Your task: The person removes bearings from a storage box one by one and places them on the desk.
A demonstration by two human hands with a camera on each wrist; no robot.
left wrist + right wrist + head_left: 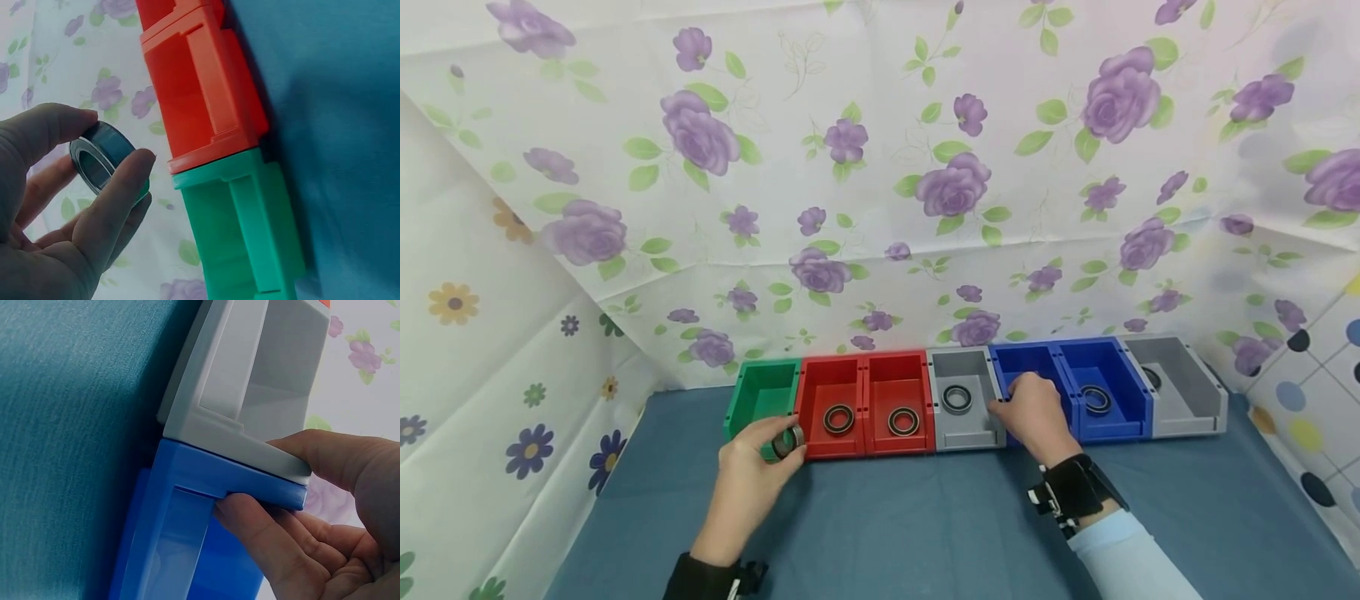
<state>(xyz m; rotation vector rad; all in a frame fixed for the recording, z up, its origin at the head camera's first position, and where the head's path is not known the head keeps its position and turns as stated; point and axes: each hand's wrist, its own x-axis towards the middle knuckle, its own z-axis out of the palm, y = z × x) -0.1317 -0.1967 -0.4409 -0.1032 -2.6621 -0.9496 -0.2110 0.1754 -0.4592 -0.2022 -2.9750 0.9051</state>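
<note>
- At 7 o'clock from the middle of the head view, the left hand [760, 458] pinches a bearing [798, 435] between thumb and fingers, the gap being only the ring's own breadth.
- That held bearing sits tilted at 5 o'clock from the middle of the green bin [765, 385]; the left wrist view shows it apart from the bin walls, at 10 o'clock from the green bin.
- At 4 o'clock, the right hand [1039, 415] grips the joined side walls [244, 469] of the middle grey bin [958, 365] and the left blue bin [1022, 358], thumb on the grey side, bent fingers on the blue, held narrow across both walls.
- The right hand hides much of the left blue bin's floor, so I cannot tell what lies there.
- One ring lies in each of these: the left red bin [830, 377], its ring [827, 419] near 6 o'clock; the right red bin [895, 377], likewise near 6 o'clock; the right blue bin [1090, 362], near 7 o'clock.
- The middle grey bin has a ring [945, 400] just toward 9 o'clock of its centre; the far grey bin [1187, 385] has one toward 9 o'clock, partly hidden by the wall.
- The bins stand side by side on a blue-green cloth [910, 517], with a floral sheet [880, 183] toward 12 o'clock.
</note>
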